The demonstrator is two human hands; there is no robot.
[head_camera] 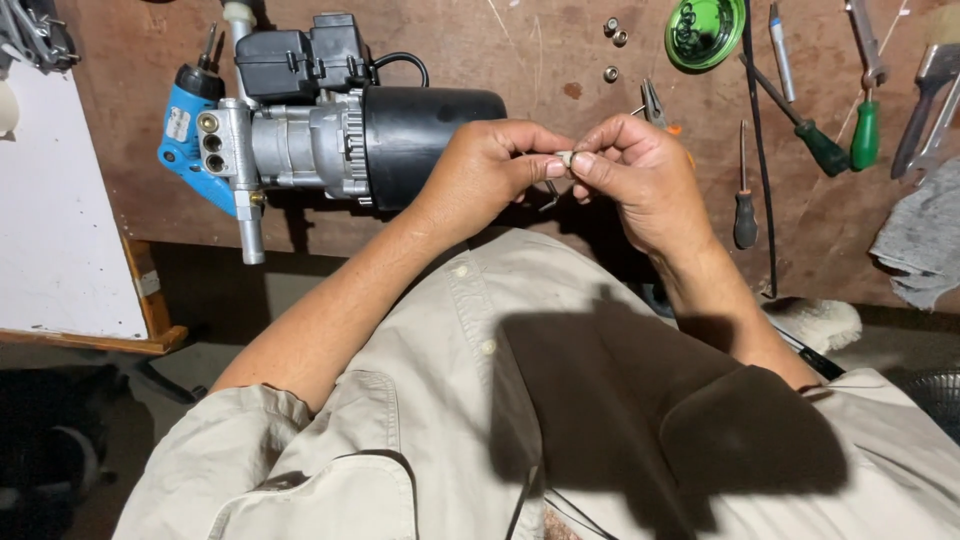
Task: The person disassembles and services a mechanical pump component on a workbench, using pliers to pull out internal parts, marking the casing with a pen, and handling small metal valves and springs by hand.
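fingers [548, 168] of both hands pinch one small pale part [563, 158] between them, above the worktop [500, 60].
left hand [490, 165] and right hand [640, 170] closed on it, just beside the black motor [420, 130]; looks like a fitting step, needing a fine, steady grip.

You are in a workshop. Your worn wooden bench [520, 50] carries screwdrivers [866, 130], pliers [654, 103], loose nuts [611, 72] and an opened pump motor [330, 125].
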